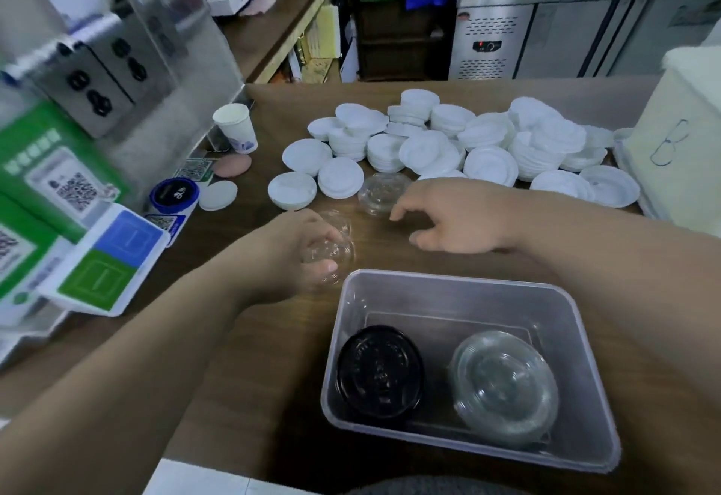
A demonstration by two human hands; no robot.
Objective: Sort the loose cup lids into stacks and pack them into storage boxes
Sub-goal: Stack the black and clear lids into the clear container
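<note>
My left hand (300,256) grips a small stack of clear plastic lids (335,249) just above the wooden counter, left of the storage box's far corner. My right hand (452,217) hovers open over the counter, its fingers spread and reaching toward a clear domed lid (380,192) lying in front of the white lids. A clear plastic storage box (577,323) stands near me and holds a stack of black lids (378,369) and a stack of clear lids (505,385). Many white lids (448,143), loose and in short stacks, cover the far side of the counter.
A cream box marked "B" (679,143) stands at the right edge. A paper cup (236,128), a blue-rimmed round object (174,194), a pink disc (233,165) and QR-code signs (66,186) crowd the left. A steel refrigerator (546,38) stands behind the counter.
</note>
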